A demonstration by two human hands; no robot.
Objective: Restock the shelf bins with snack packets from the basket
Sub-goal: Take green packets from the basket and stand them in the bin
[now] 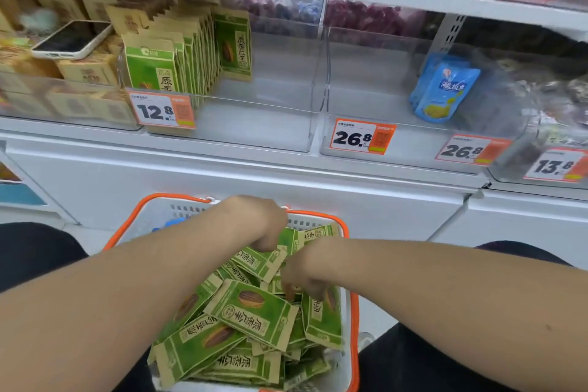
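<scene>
A white basket with an orange rim (353, 312) sits low in front of me, heaped with green snack packets (251, 312). My left hand (262, 224) reaches into the far side of the basket, its fingers curled down around a packet (259, 262) near the top of the heap. My right hand (304, 275) is just beside it, with fingertips dug into the pile and pinching a packet. On the shelf above, a clear bin (261, 124) holds a row of the same green packets (183, 64) standing upright at its left side. Its right half is bare.
A phone (71, 40) lies on tan packets in the bin at the left. A second clear bin (366, 99) to the right holds blue pouches (444, 89). Price tags hang on the bin fronts. A white cabinet front runs below the shelf.
</scene>
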